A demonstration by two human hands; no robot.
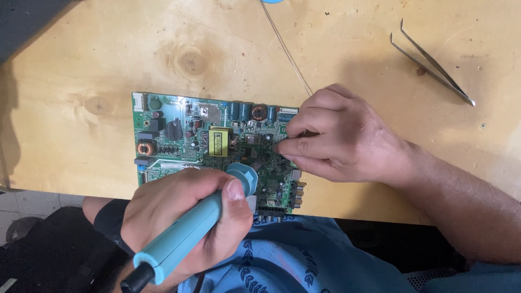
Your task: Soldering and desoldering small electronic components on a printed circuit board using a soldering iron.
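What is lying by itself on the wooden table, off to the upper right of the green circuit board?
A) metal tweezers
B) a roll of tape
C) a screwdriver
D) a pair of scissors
A: the metal tweezers lie alone on the wooden table, apart from the circuit board and from both hands, their two thin arms meeting at a point.

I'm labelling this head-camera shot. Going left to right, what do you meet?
Soldering iron in the left hand → yellow transformer on the circuit board → right hand pinching solder wire → tweezers.
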